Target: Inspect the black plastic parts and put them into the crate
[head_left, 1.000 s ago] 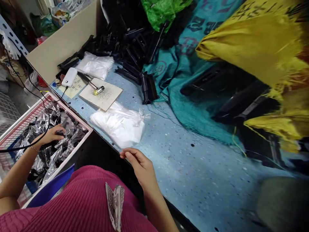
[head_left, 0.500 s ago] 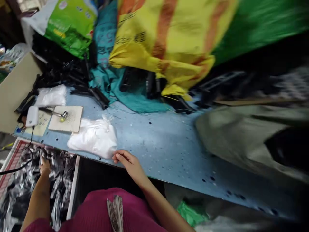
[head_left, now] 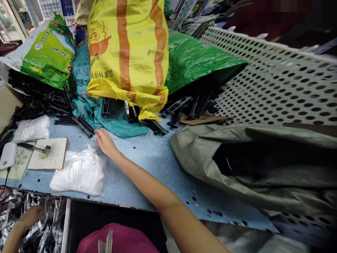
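My right hand (head_left: 104, 142) is stretched out over the blue table (head_left: 147, 165), fingers apart, its tips by a long black plastic part (head_left: 83, 126) at the edge of the teal sack (head_left: 110, 119). It holds nothing that I can see. My left hand (head_left: 31, 215) is low at the left, resting among shiny clear-wrapped black parts (head_left: 50, 225) in a white crate (head_left: 65, 225); its fingers are hidden. A white plastic bag (head_left: 79, 172) lies just left of my right forearm.
A yellow sack (head_left: 129, 52), green sacks (head_left: 47, 56) and a heap of black parts (head_left: 34, 102) crowd the table's back. A grey-green open sack (head_left: 237, 158) lies at right before a white perforated crate (head_left: 276, 80). A small hammer (head_left: 39, 149) on a board, a white charger (head_left: 7, 156).
My right hand has left the table's near edge and reached forward to the black part by the teal sack. The view has swung right and up. My left hand stays in the crate.
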Demonstrator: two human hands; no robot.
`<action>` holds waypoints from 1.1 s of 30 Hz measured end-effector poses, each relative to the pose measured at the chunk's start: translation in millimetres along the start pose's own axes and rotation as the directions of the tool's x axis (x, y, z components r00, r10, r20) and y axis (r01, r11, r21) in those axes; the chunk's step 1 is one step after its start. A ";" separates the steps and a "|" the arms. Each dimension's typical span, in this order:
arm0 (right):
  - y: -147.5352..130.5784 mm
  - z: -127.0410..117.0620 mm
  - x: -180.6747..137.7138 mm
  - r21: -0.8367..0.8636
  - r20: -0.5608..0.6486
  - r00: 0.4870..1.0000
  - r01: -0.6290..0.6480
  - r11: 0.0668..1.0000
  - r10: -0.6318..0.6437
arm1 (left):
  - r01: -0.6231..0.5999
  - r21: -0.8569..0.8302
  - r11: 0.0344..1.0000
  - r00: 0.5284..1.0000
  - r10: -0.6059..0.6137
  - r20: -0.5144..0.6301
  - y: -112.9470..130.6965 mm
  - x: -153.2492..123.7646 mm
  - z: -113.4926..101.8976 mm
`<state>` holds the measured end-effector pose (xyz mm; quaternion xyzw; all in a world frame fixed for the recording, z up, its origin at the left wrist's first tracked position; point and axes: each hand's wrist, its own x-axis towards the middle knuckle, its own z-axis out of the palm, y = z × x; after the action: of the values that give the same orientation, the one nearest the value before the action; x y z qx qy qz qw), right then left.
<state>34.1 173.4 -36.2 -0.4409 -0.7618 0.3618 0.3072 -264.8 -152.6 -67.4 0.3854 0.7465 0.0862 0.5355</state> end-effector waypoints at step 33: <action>7.1 -78.9 -149.0 -0.354 0.163 0.956 0.288 0.890 -0.245 | -0.583 -0.594 0.555 0.805 0.495 -0.328 331.2 55.5 133.8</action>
<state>162.3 64.9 -20.9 -0.3612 -0.8862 0.1888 0.2202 3.9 74.4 16.2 0.3702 0.5405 0.5316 0.5369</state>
